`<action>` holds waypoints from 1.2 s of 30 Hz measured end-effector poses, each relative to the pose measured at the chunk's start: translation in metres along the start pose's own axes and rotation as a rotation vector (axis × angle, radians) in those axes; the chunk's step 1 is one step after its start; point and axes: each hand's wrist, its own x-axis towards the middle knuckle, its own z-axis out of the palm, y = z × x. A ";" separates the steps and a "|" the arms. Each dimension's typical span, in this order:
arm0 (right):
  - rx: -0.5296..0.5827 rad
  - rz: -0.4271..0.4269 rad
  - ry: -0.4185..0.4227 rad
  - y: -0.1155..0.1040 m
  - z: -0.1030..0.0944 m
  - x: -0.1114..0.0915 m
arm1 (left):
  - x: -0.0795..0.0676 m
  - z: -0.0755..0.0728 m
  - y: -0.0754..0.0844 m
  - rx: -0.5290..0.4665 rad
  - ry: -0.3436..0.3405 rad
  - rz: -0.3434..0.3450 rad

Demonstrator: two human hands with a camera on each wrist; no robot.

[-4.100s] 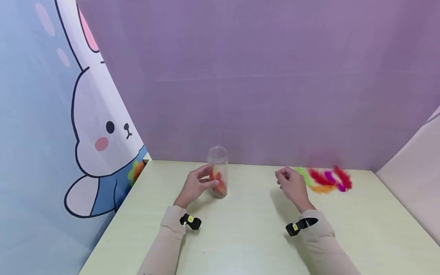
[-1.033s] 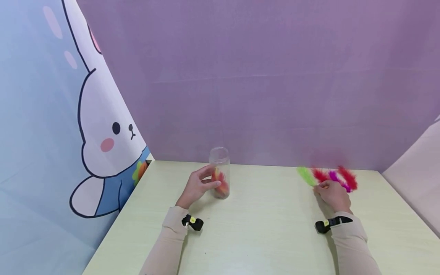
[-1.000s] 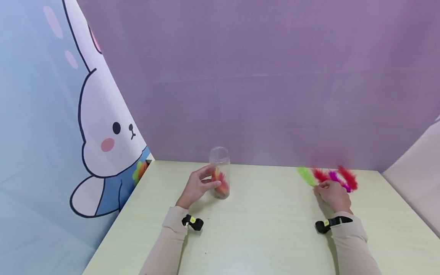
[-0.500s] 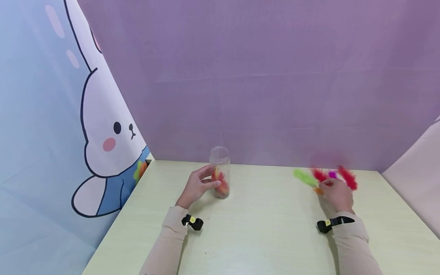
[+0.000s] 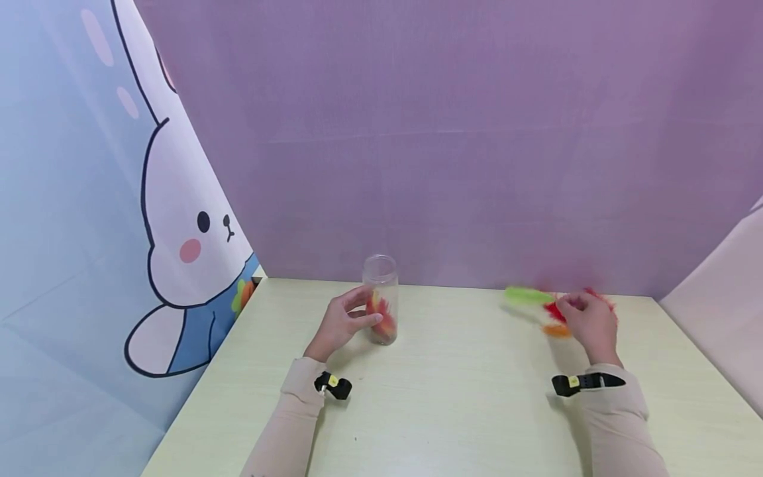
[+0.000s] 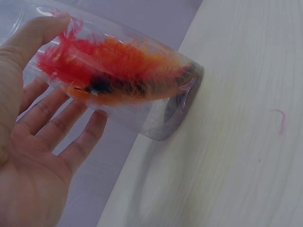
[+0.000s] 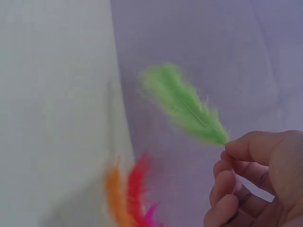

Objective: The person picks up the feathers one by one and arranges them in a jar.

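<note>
My left hand [image 5: 344, 319] grips a tall transparent jar [image 5: 381, 271], thumb on one side and fingers on the other. The jar stands upright on the table, and red and orange feathers [image 6: 118, 66] fill its lower part. Over at the right, my right hand [image 5: 590, 324] pinches a light green feather [image 7: 184, 106] by its quill end between thumb and forefinger. The feather is held up off the tabletop, its tip pointing left in the head view. Below it lie an orange feather [image 5: 557, 330], a red feather [image 7: 136, 191] and a bit of magenta feather [image 7: 150, 215], partly hidden behind the hand.
The pale wooden table [image 5: 441, 397] ends at a purple backdrop [image 5: 453, 165] behind it. A curtain with a printed rabbit [image 5: 191, 265] hangs at the left, and a pale sheet [image 5: 721, 298] at the right. A small pink wisp [image 6: 282, 122] lies on the table.
My right hand has gone from near the middle to the feathers at the right, then taken hold of the green feather and lifted it. The left hand stays on the jar.
</note>
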 end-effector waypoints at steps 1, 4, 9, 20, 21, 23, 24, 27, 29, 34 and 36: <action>0.003 -0.002 0.003 -0.003 -0.001 0.000 | 0.000 0.000 0.000 0.002 0.000 0.002; 0.005 0.003 0.002 -0.012 -0.003 0.000 | 0.001 0.001 0.001 0.004 0.001 0.004; 0.036 -0.019 -0.001 -0.027 -0.007 -0.001 | 0.003 0.002 0.001 0.006 0.005 0.002; 0.170 -0.073 -0.030 -0.047 -0.010 0.002 | 0.007 0.004 0.000 0.014 0.020 0.009; 0.177 -0.075 -0.034 -0.048 -0.010 0.002 | 0.007 0.005 0.000 0.015 0.021 0.008; 0.183 -0.080 -0.037 -0.050 -0.010 0.003 | 0.008 0.005 0.000 0.014 0.024 0.009; 0.183 -0.083 -0.036 -0.050 -0.009 0.004 | 0.008 0.005 0.000 0.014 0.026 0.010; 0.172 -0.096 -0.031 -0.053 -0.008 0.005 | 0.010 0.006 -0.001 0.015 0.028 0.013; 0.168 -0.101 -0.036 -0.056 -0.008 0.006 | 0.010 0.006 -0.002 0.017 0.029 0.014; 0.188 -0.108 -0.068 -0.064 -0.007 0.005 | 0.012 0.007 -0.002 0.020 0.033 0.008; 0.207 -0.118 -0.072 -0.068 -0.006 0.005 | 0.012 0.008 -0.001 0.021 0.035 0.004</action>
